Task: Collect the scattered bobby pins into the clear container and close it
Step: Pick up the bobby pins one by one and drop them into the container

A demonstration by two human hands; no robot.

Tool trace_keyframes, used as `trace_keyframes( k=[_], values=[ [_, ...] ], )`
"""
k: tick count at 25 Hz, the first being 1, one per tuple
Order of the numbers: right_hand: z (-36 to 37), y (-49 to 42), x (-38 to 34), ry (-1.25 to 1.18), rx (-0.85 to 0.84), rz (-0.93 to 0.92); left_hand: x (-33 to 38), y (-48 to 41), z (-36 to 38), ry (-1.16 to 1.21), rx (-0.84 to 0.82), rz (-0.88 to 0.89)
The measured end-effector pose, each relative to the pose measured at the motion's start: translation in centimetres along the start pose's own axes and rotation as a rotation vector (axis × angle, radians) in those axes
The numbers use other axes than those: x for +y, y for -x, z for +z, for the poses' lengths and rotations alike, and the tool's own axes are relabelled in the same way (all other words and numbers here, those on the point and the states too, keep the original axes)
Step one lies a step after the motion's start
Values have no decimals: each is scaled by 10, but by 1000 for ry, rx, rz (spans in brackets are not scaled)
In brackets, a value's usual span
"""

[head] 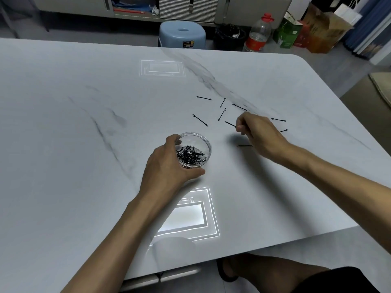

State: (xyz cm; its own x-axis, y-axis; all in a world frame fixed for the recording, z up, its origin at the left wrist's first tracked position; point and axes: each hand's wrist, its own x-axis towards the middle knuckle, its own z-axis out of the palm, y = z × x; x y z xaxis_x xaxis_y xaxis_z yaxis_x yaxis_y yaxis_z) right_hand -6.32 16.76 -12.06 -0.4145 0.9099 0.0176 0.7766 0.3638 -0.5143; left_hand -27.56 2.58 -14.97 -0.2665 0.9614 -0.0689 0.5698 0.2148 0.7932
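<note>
1. Table [84, 123]: pale marbled top, serving as the work surface and carrying every item below.

2. Left hand [167, 166]: fingers and thumb are curling round the clear container [209, 150], thumb on the near wall and fingertips on the far rim. Judged purpose: it is steadying the light tub so that it is not sliding or tipping as pins are dropped in.

3. Right hand [258, 132]: it is reaching into the scatter with its fingers closed. The fingertips appear to be pinching one end of a single pin [230, 124], whose other end is lying on or just above the table.

4. Clear container: round, open-topped and upright, sitting near the middle of the table just left of the scatter, which is keeping each carry short. No lid is on it.

5. Collected bobby pins [190, 155]: a crossed black heap covering the container's floor, so most of the gathering is judged done.

6. Loose bobby pins [200, 120]: about eight are lying flat and apart from each other, beyond and to the right of the container. Some are lying beside or partly under the right hand, such as one [244, 145] near the wrist.
</note>
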Motion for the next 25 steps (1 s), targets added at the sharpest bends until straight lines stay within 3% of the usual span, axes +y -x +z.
trace_keyframes(
  k=[1, 5, 7, 9, 11, 13, 16, 19, 22, 25],
  values=[
    [-8, -1, -12, -12, -53, -44, 0, 0, 0, -3, 2, 0],
    [-11, 0, -64, 361, -208, -506, 2, 1, 0, -17, 15, 5],
    [5, 2, -78, 345, -274, -589, 3, 1, 0, -23, 17, 6],
    [10, 3, -78, 188, -243, -554, 2, 0, 0, -19, 16, 10],
    [0, 1, -54, 19, -99, -394, 1, 0, 0, -11, 11, 5],
    [-12, 1, -13, 69, -43, -180, 0, -1, 1, -7, 2, -4],
    [-12, 13, 34, 191, -92, 24, 1, -1, 2, -9, -1, -8],
    [5, 17, 45, 162, -32, -10, 1, -1, 3, -7, 6, -5],
    [8, 9, 49, 296, -16, -82, 1, -1, 3, -3, 6, -7],
    [-6, -12, 60, 343, 98, -10, 0, -2, 4, 5, 11, -7]
  ],
)
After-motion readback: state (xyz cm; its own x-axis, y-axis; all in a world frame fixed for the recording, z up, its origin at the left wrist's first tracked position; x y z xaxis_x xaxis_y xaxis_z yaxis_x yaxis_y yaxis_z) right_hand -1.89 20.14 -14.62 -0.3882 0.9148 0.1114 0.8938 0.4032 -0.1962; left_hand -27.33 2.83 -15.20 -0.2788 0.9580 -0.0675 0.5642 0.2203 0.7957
